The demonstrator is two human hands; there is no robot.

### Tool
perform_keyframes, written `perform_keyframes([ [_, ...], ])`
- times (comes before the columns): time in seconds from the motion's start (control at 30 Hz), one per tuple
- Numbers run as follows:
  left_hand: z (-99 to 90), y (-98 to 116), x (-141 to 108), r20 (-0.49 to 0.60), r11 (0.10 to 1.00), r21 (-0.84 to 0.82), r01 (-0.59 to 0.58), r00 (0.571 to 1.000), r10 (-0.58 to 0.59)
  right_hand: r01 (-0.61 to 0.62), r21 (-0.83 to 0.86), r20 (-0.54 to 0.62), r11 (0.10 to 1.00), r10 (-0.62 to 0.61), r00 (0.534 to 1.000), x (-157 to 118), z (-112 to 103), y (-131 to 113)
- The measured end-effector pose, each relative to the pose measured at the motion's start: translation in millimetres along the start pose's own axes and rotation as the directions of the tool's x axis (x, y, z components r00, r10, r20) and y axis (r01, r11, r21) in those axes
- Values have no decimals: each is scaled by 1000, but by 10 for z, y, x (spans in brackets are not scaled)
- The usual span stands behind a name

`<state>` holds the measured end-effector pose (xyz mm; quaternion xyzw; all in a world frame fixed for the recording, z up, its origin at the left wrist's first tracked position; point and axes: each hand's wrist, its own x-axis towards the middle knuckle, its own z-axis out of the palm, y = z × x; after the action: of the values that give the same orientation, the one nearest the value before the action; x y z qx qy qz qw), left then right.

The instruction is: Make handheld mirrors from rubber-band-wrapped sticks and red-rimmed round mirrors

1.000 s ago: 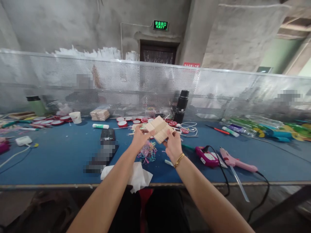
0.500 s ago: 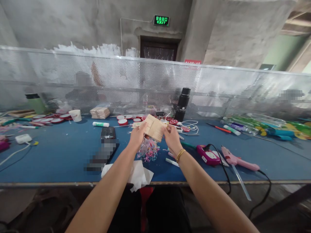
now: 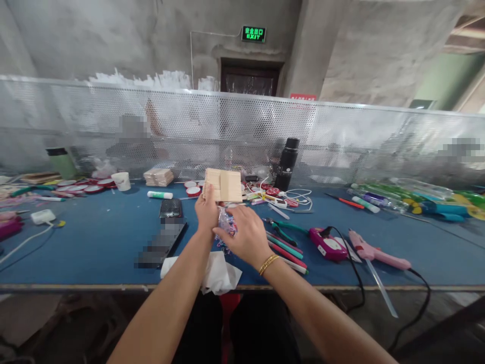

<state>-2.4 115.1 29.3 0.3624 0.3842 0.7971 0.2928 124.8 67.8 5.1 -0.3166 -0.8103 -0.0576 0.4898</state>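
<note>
A flat panel of pale wooden sticks (image 3: 232, 186), with a strip across it, is raised over the blue table. My left hand (image 3: 207, 208) grips the panel at its left end. My right hand (image 3: 246, 230) has come off the panel and is just below it, fingers apart, over a clear bag of small coloured bands (image 3: 226, 222). Whether its fingertips touch the bag is hard to tell. Crumpled white tissue (image 3: 222, 273) lies near the table's front edge, below my wrists.
Coloured pens (image 3: 288, 247), green-handled pliers (image 3: 284, 228), a purple box (image 3: 328, 243) and a pink glue gun (image 3: 377, 253) lie to the right. A black bottle (image 3: 287, 164) stands behind. A phone (image 3: 162, 245) and a glue stick (image 3: 159, 195) are left.
My left hand has moved the panel slightly left and turned it level. My right hand has let go of the panel and moved down and left over the bag, uncovering the pens and pliers.
</note>
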Motion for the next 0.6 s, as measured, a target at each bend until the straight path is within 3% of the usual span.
perform_keyframes([
  [0.17,-1,37,20,-55,996,-88,7,998,-11,-48,152,52,987,40,998,40,49,-72],
  [0.33,4,16,77,-157,961,-273,-38,988,-6,-100,162,-120,982,121,985,118,-125,167],
  [0.5,-44,10,119,-195,934,-336,119,962,-192,-221,182,-378,958,276,884,231,-371,606],
  [0.6,-46,25,120,-183,915,-375,148,956,-229,-261,136,-465,956,294,835,321,-494,799],
])
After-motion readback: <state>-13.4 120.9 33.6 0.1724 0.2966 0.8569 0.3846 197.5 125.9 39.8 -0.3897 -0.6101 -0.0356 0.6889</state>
